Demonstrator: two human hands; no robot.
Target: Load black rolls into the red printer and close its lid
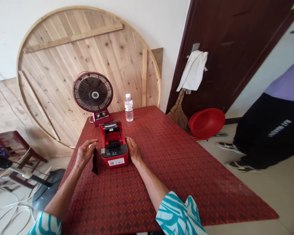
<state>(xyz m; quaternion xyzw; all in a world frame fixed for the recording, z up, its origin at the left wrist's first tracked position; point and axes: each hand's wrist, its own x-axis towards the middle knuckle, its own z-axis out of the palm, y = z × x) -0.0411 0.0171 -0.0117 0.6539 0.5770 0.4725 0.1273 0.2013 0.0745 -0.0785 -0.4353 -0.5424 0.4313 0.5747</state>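
The red printer (116,153) stands lid-up on the table (161,153), at twelve o'clock. The right hand (134,150), loosely spread against its three o'clock side, should steady it lightly. The left hand (86,151), at nine, curls beside a black strip (95,163); whether pinching it, I can't tell. A fan (95,94) at eleven crowds the lid (111,128); a bottle (129,111) stands at one

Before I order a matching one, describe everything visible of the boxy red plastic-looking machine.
The boxy red machine looks plastic. Its lid stands open, tilted back; a black front panel carries small pale marks above a white label. It sits upright on the red patterned table, the right hand against its side.
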